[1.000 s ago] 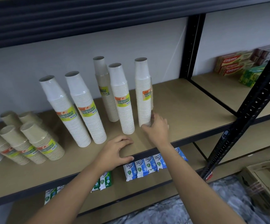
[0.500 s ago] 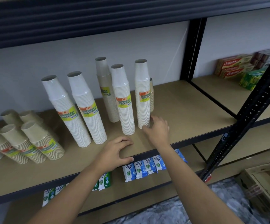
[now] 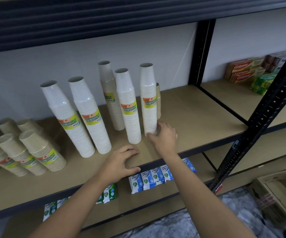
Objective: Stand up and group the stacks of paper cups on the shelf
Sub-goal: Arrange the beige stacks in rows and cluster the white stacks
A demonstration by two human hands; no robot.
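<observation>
Left hand (image 3: 121,162): fingers loosely spread, resting on shelf (image 3: 190,114) front edge, holding nothing. Right hand (image 3: 164,136): thumb and fingers curled round base of upright white cup stack (image 3: 149,103). Beyond, leftward: other upright stacks (image 3: 128,107); short tan stacks (image 3: 41,152).

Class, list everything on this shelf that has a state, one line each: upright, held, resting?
Rightmost white stack, upright, base held.
Right hand, grips that stack's base.
Left hand, rests on shelf edge, holds nothing.
Other three white stacks, upright, untouched.
Tall tan stack, upright, untouched.
Short tan stacks, upright, grouped at left.
</observation>
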